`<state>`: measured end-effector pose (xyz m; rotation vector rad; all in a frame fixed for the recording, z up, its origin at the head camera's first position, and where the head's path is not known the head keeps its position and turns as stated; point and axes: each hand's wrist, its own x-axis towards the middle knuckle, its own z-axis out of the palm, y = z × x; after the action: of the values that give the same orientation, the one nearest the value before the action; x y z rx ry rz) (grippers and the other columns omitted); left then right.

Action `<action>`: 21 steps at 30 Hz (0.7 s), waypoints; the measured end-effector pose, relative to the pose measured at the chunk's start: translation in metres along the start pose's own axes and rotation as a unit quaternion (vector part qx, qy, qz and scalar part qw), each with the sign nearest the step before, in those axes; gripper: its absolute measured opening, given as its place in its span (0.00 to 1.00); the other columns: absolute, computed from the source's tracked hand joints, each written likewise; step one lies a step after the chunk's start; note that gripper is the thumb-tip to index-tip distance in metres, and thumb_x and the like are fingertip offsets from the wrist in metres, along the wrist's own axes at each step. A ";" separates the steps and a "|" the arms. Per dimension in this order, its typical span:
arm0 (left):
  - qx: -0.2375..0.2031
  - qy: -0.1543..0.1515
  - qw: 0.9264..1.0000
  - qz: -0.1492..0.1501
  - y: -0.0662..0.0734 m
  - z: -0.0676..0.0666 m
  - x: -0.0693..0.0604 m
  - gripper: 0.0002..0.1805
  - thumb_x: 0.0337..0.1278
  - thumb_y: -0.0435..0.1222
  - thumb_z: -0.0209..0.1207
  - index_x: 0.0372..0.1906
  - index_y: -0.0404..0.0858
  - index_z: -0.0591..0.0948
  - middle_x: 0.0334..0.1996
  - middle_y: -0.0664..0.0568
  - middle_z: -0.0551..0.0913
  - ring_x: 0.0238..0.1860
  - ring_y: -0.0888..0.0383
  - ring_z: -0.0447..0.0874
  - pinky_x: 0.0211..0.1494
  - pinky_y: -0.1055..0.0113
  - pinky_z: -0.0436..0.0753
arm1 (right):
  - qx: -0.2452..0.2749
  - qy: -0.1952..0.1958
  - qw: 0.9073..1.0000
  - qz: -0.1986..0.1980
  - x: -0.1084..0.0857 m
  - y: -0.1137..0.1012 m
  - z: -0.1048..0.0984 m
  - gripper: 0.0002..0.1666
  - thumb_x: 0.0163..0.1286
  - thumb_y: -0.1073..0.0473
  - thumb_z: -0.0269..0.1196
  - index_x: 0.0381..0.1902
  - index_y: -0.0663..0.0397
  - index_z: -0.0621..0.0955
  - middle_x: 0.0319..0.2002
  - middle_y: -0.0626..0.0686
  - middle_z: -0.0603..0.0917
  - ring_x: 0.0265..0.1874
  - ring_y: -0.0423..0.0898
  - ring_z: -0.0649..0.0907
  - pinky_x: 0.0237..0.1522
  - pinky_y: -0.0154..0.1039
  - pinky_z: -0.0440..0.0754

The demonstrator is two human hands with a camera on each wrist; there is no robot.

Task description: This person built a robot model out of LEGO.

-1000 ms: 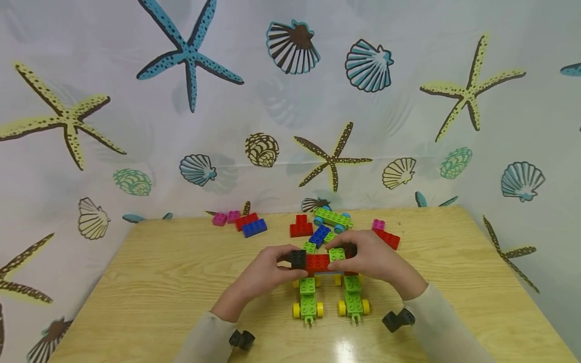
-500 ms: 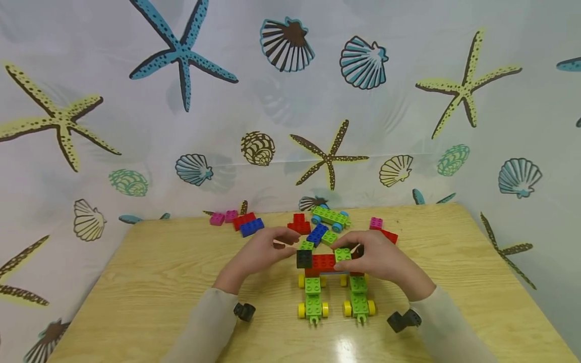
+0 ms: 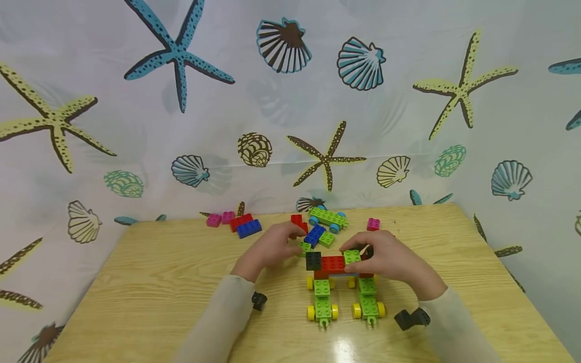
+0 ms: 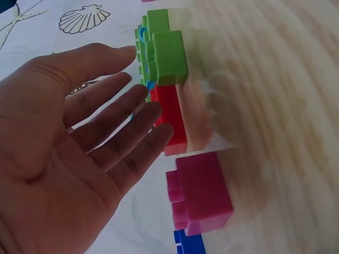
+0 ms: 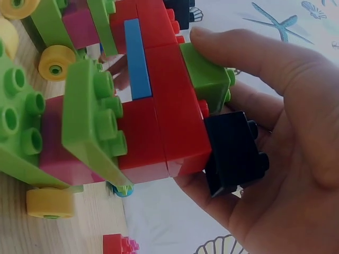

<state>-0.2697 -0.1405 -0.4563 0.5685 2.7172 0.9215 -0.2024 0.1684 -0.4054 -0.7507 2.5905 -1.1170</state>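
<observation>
We list one toy built of blocks, standing on the wooden table (image 3: 168, 292) in front of the person, right of the middle. Its red beam (image 3: 333, 263) has its long axis running left to right, a black block (image 3: 313, 260) on its left end and a second black block (image 5: 235, 151) towards its right. Below are two green wheeled bases (image 3: 323, 302), side by side, long axes at right angles to the beam, hooks (image 3: 372, 321) pointing at the person, with yellow wheels (image 3: 310, 312). We record the right hand (image 3: 391, 256) pinching the green top block (image 3: 352, 257) on the beam between thumb and fingers. The left hand (image 3: 274, 245) grips nothing, we note; its fingers extend, spread, near a loose green block (image 3: 304, 247). Beyond lie a blue block (image 3: 314, 236), a red piece (image 3: 297, 220) and a green cart (image 3: 328, 217), long axis slanting, hook end to the right. Farther left: two pink blocks (image 3: 214, 220), a red block (image 3: 240, 222), another blue block (image 3: 249, 228).
</observation>
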 end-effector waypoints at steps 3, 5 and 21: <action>0.015 -0.002 1.000 0.002 0.000 0.003 0.002 0.21 0.71 0.34 0.74 0.65 0.38 0.89 0.62 0.47 0.90 0.63 0.47 0.87 0.74 0.48 0.87 | -0.001 -0.002 1.000 0.002 0.000 0.001 -0.002 0.21 0.72 0.49 0.79 0.60 0.46 0.91 0.56 0.49 0.93 0.47 0.44 0.85 0.51 0.42 0.87; 0.020 -0.003 1.000 0.004 0.000 0.004 0.002 0.20 0.70 0.34 0.74 0.64 0.37 0.89 0.60 0.47 0.91 0.60 0.48 0.88 0.72 0.49 0.88 | 0.000 -0.003 1.000 0.003 0.000 0.001 -0.003 0.21 0.72 0.49 0.79 0.60 0.46 0.91 0.56 0.50 0.93 0.48 0.44 0.85 0.52 0.43 0.87; 0.050 -0.030 0.998 -0.036 0.002 0.007 0.004 0.20 0.67 0.34 0.77 0.62 0.38 0.90 0.52 0.48 0.91 0.50 0.51 0.83 0.68 0.52 0.88 | -0.010 -0.016 1.000 0.012 0.000 0.003 -0.006 0.25 0.72 0.47 0.79 0.62 0.48 0.90 0.57 0.50 0.92 0.49 0.46 0.86 0.55 0.46 0.88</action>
<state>-0.2704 -0.1339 -0.4606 0.5029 2.7222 0.7436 -0.2062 0.1736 -0.4036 -0.7321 2.5809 -1.0663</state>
